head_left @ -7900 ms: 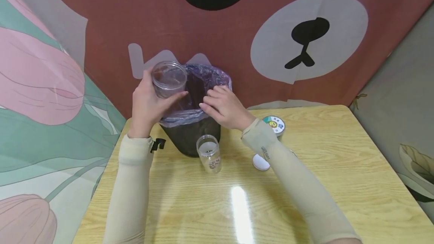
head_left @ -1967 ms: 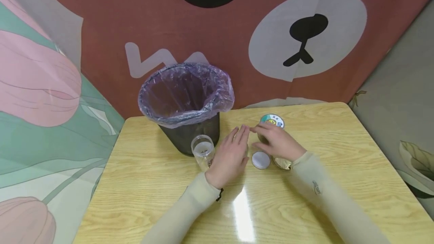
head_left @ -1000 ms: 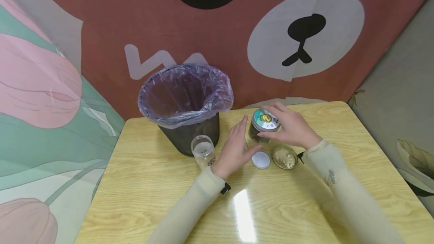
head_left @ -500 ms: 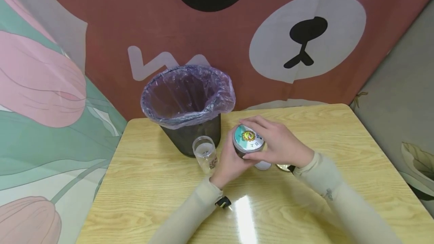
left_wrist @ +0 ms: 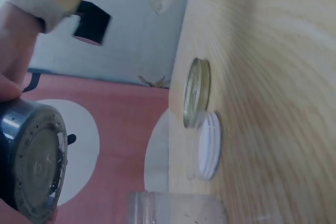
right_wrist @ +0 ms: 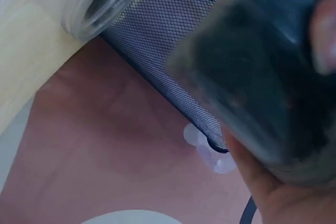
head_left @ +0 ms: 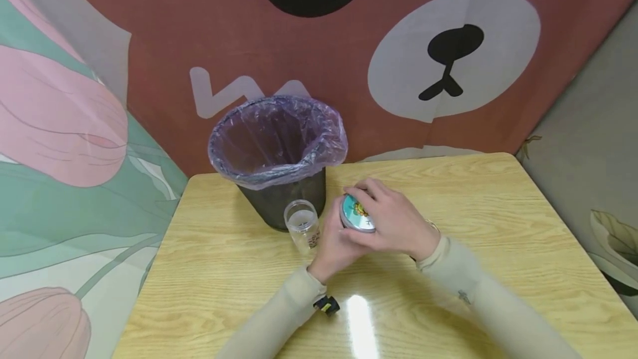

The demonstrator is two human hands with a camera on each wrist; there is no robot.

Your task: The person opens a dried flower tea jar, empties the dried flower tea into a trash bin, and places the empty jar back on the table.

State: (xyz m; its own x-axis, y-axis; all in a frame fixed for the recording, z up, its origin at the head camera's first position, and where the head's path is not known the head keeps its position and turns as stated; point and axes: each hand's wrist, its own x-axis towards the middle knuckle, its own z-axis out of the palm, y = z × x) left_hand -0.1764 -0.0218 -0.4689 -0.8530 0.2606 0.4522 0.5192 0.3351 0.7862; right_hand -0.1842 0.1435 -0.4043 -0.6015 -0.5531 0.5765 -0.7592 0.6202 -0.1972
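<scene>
Just below and right of the frame's centre, a dark jar [left_wrist: 39,158] is held above the table [head_left: 224,270]. The left hand [head_left: 338,245] curls its fingers round it; the right hand [head_left: 396,226] grips the lid [head_left: 355,216]. Steadying the jar, clear of the cup [head_left: 302,227] at left, seems wise.

Left hand [head_left: 330,245], right hand [head_left: 399,220] curled, close together; 2 sleeved forearms [head_left: 490,298] angled inward.

Head view evenly bright; white glare streak on table [head_left: 199,287], faint shadow below right sleeve [head_left: 478,288]. Right wrist view dimmer, jar [right_wrist: 257,72] blurred.
</scene>
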